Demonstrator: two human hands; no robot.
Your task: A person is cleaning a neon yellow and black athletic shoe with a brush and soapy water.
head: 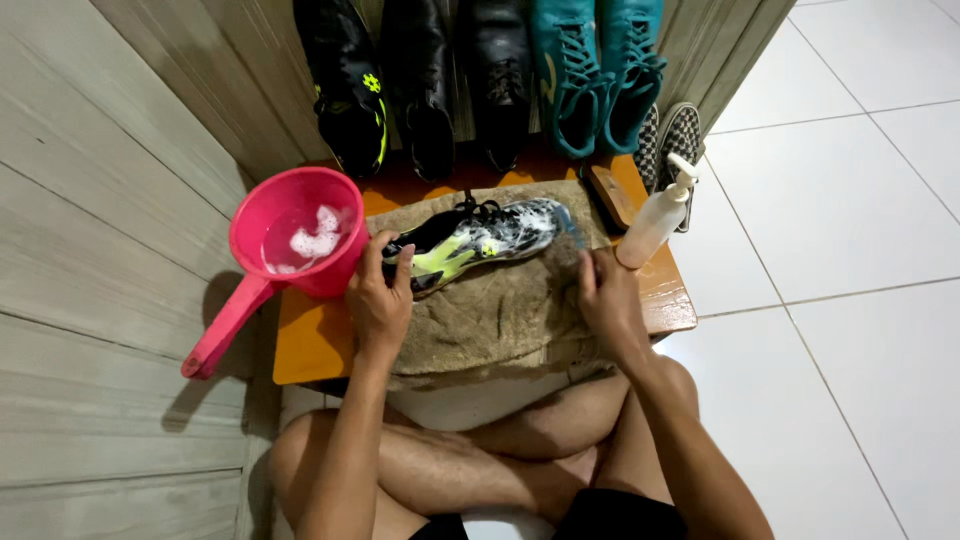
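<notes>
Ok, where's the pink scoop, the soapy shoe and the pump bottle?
pink scoop (pixel 262 215), head view, on its rim
soapy shoe (pixel 490 235), head view, on its side
pump bottle (pixel 652 225), head view, on its body

Brightness: even, fairly bright indoor light.
Source: from above and to the right.
Shadows: the pink dipper (pixel 290 250) casts a soft dark shadow leftward onto the wall panels (pixel 100 300).
Glare: a mild sheen on the white floor tiles (pixel 850 200).
Sharpness: centre crisp, hands slightly soft.
Edges: wide-angle bending of the lines.

Pink dipper (pixel 295 235), pump bottle (pixel 655 218), teal boots (pixel 598 75), wooden brush (pixel 608 196).
</notes>
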